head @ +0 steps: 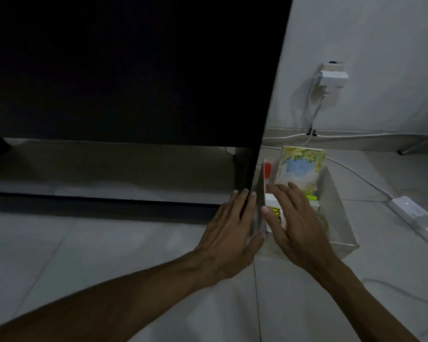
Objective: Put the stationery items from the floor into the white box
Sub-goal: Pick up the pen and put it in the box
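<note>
**Nearly packed: both hands at the white box**

Now we go straight to the white box [339, 218]. It sits on the tiled floor [109, 243] at about 4 o'clock from the middle of our view, with its left wall tight against the corner of a dark cabinet [134, 70].

Inside, at the box's 12 o'clock end, a spiral notebook [300, 169] with a leafy painted cover leans upright. A white card with a red patch [267, 169] stands at 10 o'clock. A yellow-green marker [312, 197] peeks out below the notebook, and a yellow-patterned pack [275, 213] lies at the near-left.

The right hand [298, 219] hovers flat over the contents. Its fingers are straight and spread and grip nothing, and the thumb tip touches the patterned pack. The left hand [229, 229] lies flat at 9 o'clock against the box's outer wall. Its fingers are straight, its thumb sits by the near rim, and it holds nothing either.

We see no stationery loose on the floor, so we judge this to be the closing step: one hand steadies the box while the other settles the load. What comes next, in our view, is a gentle press so nothing tips the notebook, then a check of the floor outside our view.

Can we read any writing? No. The light is dim and the picture soft, so no brand or label comes through.

Further out, a white power strip [415, 211] lies at 3 o'clock from the box. A wall adapter [332, 77] with its cable hangs at 12 o'clock.
</note>
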